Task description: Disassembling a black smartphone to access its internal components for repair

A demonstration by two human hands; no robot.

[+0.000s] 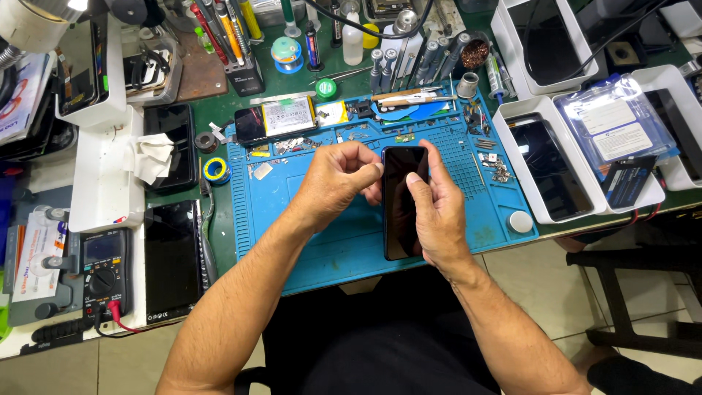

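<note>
Both forearms are bare from the elbows down, with no sleeve reaching into view. The left hand (338, 178) and the right hand (436, 212) wear no gloves, and no rings, watch or wristband show on either. The fingernails are short and plain. Fine hair shows along both forearms. Below the arms, the person's lap is covered by dark, nearly black clothing without visible pattern, print or seams.

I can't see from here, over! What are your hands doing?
Right hand grips black phone. Left hand pinches its top edge. Blue mat below, nothing blocking.
</note>
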